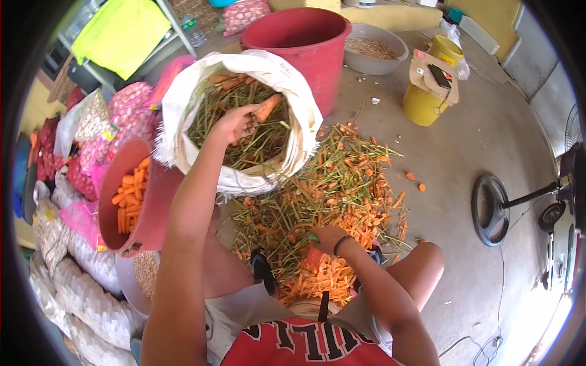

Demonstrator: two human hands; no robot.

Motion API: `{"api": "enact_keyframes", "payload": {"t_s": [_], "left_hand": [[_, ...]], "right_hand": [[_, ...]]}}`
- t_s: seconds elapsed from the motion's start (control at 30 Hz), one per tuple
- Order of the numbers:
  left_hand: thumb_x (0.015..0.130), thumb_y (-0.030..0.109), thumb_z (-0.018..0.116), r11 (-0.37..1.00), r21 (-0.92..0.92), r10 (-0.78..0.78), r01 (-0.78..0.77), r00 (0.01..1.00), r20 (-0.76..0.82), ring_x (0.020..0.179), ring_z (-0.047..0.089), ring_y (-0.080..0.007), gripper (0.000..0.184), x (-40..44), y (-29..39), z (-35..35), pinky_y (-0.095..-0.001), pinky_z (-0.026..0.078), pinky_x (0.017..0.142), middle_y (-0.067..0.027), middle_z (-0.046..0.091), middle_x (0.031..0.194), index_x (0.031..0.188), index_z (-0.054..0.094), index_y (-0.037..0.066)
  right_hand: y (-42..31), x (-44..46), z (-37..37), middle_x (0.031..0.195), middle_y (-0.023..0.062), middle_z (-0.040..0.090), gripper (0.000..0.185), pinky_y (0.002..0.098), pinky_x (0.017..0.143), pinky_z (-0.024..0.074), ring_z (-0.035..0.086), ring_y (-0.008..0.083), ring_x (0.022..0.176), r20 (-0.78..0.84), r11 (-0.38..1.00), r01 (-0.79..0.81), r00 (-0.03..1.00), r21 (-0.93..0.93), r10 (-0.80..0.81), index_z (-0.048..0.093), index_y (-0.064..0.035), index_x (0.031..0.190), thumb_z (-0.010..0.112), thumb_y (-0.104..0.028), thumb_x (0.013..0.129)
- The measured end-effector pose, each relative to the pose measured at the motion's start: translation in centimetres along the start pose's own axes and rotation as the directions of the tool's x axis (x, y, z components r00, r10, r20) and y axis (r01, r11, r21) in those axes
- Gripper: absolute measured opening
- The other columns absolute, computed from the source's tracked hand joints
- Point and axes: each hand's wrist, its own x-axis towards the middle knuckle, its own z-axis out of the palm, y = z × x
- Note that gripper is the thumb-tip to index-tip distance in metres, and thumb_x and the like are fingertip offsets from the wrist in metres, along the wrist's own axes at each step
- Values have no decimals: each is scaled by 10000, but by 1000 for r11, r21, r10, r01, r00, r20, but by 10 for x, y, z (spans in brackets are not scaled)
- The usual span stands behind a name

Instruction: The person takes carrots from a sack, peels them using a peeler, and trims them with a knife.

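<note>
Watching the head view: I follow two bare hands from afar.
Left hand (239, 124): fingers closed around the near end of a carrot (269, 107).
Carrot: over the open mouth of the white sack (303, 104), just forward and right of the left fingers; its long axis slants forward-right, away from the body.
Nearer hand: the left, in contact; the right hand (331, 239) sits well apart, back toward the body and further right.
Right fingers: curled around a small green object (313, 236) I cannot identify.
Beneath: orange peelings (326, 280) under the right hand.
</note>
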Motion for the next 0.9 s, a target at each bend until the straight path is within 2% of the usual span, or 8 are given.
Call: {"api": "enact_keyframes", "payload": {"t_s": [0.13,0.23,0.33,0.53,0.6,0.7,0.87,0.9], "left_hand": [[993,398,486,950,-293,163,-105,970,183,930,631,-188,516,-132,-27,10,-345,531,794,-131,641,1137,1369,436,48],[993,398,503,911,-361,210,-200,978,-13,926,629,-182,495,-184,-82,40,-346,536,794,-91,633,1075,1326,483,32],[966,352,587,917,-347,190,-195,981,-49,864,618,-149,479,-237,-135,69,-297,528,732,-73,621,980,1298,497,18],[945,323,631,958,-9,284,-285,956,-72,755,580,-82,400,-290,-194,115,-249,474,663,-28,637,907,1172,603,-4],[916,285,674,898,175,422,-405,903,-78,659,514,-43,326,-294,-202,125,-223,418,595,20,623,786,1074,653,1],[903,237,688,906,151,408,-396,912,-51,637,492,-31,279,-299,-212,132,-220,404,564,23,605,778,1042,659,-3],[929,218,659,941,-56,335,-333,942,27,650,500,-40,280,-304,-223,128,-219,402,560,14,596,832,1112,637,6],[940,217,644,932,-146,339,-332,941,24,670,521,-48,296,-304,-222,129,-222,417,571,8,604,872,1152,620,11]], "right_hand": [[-4,-2,10,961,206,675,375,485,795,510,643,373,929,-98,998,26,995,-54,-31,590,-96,1194,600,-315,889],[-7,-8,24,955,217,668,379,490,790,508,637,385,924,-277,994,81,956,-71,-98,592,-82,1183,599,-319,886],[-19,-24,17,828,209,664,308,489,666,515,641,392,752,-433,996,83,897,-31,-88,634,-64,1119,608,-258,881],[-71,-71,27,773,228,639,159,482,618,499,624,401,696,-735,935,354,633,-1,-241,646,-37,943,633,-173,862],[-74,-73,33,782,229,640,145,478,626,502,625,405,706,-698,934,356,666,-10,-262,643,-38,951,627,-150,860],[-79,-79,36,819,222,653,173,469,670,514,636,404,751,-664,950,312,704,-30,-252,640,-38,970,637,-167,854],[-31,-48,50,848,206,673,296,452,721,525,656,380,793,-464,993,-12,885,-121,-46,635,-33,1008,706,-239,807],[-30,-52,45,854,199,677,332,445,720,526,660,369,793,-493,995,49,866,-81,-83,630,-32,1017,726,-255,790]]}}
